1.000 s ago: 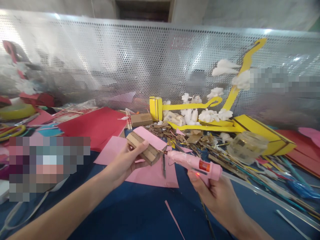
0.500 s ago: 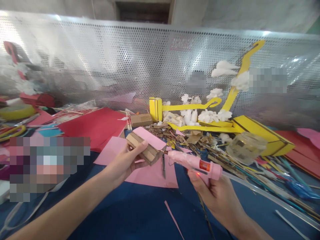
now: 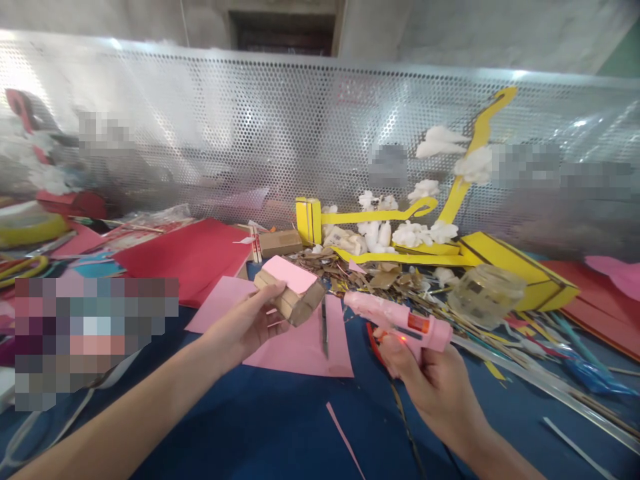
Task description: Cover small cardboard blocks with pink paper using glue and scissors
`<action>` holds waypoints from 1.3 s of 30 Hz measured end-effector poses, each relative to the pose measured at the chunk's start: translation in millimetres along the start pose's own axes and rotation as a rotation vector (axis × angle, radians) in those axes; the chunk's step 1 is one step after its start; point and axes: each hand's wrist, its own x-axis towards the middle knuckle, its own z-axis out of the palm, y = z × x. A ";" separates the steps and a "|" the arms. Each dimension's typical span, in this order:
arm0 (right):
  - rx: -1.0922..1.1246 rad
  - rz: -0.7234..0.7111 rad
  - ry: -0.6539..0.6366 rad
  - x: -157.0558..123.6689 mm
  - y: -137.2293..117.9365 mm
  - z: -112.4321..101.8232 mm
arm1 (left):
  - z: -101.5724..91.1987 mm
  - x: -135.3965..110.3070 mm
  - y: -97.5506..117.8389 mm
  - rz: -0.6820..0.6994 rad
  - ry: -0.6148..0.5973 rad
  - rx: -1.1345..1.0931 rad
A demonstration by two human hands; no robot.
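A: Holding the cardboard block [image 3: 290, 293] up off the bench [image 3: 280, 427], the left hand [image 3: 245, 327] has its grip closed on the near end — thumb on top by the pink paper face, fingers underneath. It sits above the pink sheet [image 3: 300, 347], a little left of the middle of the view.

B: And the craft knife [image 3: 325, 327]?

A: Lying on that pink sheet just right of the block, blade pointing away. I'd keep the wrist clear of it when the block comes down.

B: Then the right side.

A: The right hand [image 3: 430, 387] has its grip closed around the handle of the pink glue gun [image 3: 400, 320]; its light glows red. The nozzle points left toward the block but stands apart from it — a clear gap between tip and cardboard.

B: So how to glue it well?

A: My judgement: turn the open cardboard edge toward the nozzle, keep the left fingers back from the seam since the glue will be hot, and lay a thin line rather than a blob. Press the pink paper flat at once, before it skins.

B: Anything in the way?

A: The scraps [image 3: 385, 273] and the clear jar [image 3: 485, 293] lie beyond the gun, well out of its path.
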 end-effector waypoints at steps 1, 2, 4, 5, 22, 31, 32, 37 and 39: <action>0.013 -0.006 0.010 -0.8 0.4 0.1 | 1.4 -1.4 0.5 -0.008 -0.001 0.003; 0.020 -0.015 0.022 -1.6 0.6 0.1 | 3.0 -3.2 1.0 -0.015 -0.007 0.007; 0.021 -0.034 0.046 -3.0 0.2 -0.2 | 6.1 -6.8 1.7 -0.028 -0.026 0.018; 0.015 -0.043 0.057 -3.6 -0.3 -0.4 | 7.2 -8.2 1.7 -0.030 -0.038 0.024; -0.036 -0.040 0.009 -3.8 -1.6 -2.0 | 8.8 -13.0 0.4 0.039 -0.114 0.078; -0.118 -0.047 0.059 -2.9 -2.7 -3.9 | 5.2 -12.6 3.5 0.181 -0.150 0.144; -0.128 -0.052 0.056 -3.0 -2.7 -4.1 | 5.1 -12.7 3.8 0.196 -0.157 0.145; -0.168 -0.094 0.072 -3.1 -1.6 -4.0 | 6.5 -13.8 4.7 0.246 -0.209 0.161; -0.172 -0.093 0.080 -3.4 -0.7 -3.6 | 6.9 -13.4 4.4 0.261 -0.215 0.172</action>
